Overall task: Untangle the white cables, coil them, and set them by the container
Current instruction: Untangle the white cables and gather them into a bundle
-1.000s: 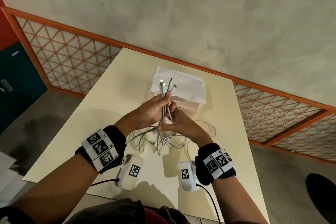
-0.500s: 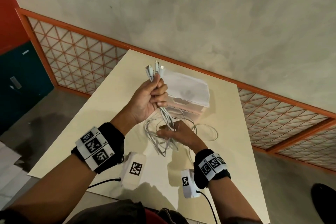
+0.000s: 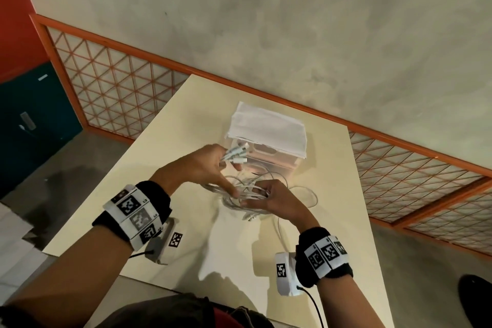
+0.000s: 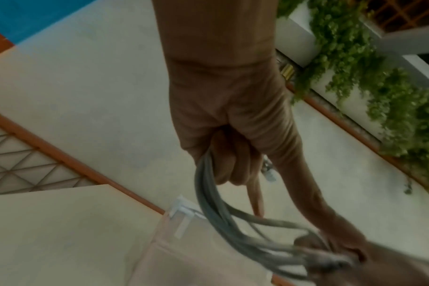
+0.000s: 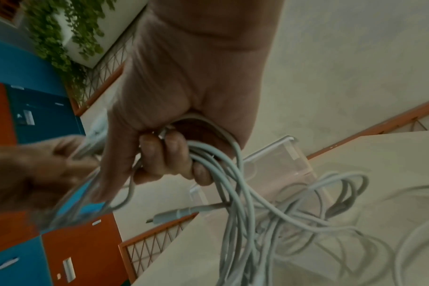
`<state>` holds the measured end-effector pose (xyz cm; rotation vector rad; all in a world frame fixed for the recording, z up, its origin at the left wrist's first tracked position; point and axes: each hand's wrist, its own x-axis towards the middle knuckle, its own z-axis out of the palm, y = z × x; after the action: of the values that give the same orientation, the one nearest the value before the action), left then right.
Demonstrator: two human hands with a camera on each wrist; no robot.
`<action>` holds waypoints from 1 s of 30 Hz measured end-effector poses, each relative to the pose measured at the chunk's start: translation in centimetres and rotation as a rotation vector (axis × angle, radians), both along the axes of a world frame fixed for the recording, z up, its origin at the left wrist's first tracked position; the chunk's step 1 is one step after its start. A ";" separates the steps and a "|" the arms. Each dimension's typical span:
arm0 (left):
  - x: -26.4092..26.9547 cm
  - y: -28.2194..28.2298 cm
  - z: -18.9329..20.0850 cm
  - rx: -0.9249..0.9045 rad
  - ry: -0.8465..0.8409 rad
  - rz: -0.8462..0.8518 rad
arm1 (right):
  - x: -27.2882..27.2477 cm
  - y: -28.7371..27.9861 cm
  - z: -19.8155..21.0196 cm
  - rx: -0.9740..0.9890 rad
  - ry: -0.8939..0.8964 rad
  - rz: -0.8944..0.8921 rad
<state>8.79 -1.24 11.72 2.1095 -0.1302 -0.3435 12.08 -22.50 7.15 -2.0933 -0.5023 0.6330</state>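
We see the left hand [image 3: 205, 165] clamped on the white cables [image 3: 250, 192] near their plugs (container [image 3: 266, 138] just behind); right hand [image 3: 271, 197] grips the loops, in front of the container.

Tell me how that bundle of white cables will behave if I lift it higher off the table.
Probably floppy: the white cables sag in loose loops between the left hand and right hand. Likely light, since curled fingers alone carry them. Free plug ends may swing and snag on other strands.
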 end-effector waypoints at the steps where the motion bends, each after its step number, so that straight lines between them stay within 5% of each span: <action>1: 0.0 -0.4 -0.2 0.067 0.041 -0.029 | 0.2 -0.1 0.0 0.028 0.016 0.008; 4: 0.3 -1.3 -0.8 0.366 0.100 -0.078 | 0.3 -0.2 0.3 0.036 0.033 0.040; 8: 0.5 -1.4 -1.2 0.532 0.116 -0.123 | -0.3 -0.7 0.0 0.079 0.098 0.067; 14: 0.5 -0.4 -0.5 0.335 0.080 -0.129 | -0.9 -2.2 0.4 0.178 0.130 0.049; 22: -0.2 0.2 1.8 0.281 0.000 -0.099 | -0.2 -3.4 -1.3 0.312 0.061 -0.273; 30: -0.6 0.1 3.0 0.250 -0.032 -0.043 | 0.3 -4.0 -1.7 0.312 0.079 -0.191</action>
<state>8.19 -1.17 14.70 2.3628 -0.1580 -0.3675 12.37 -26.51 5.44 -1.7877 -0.3282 0.4899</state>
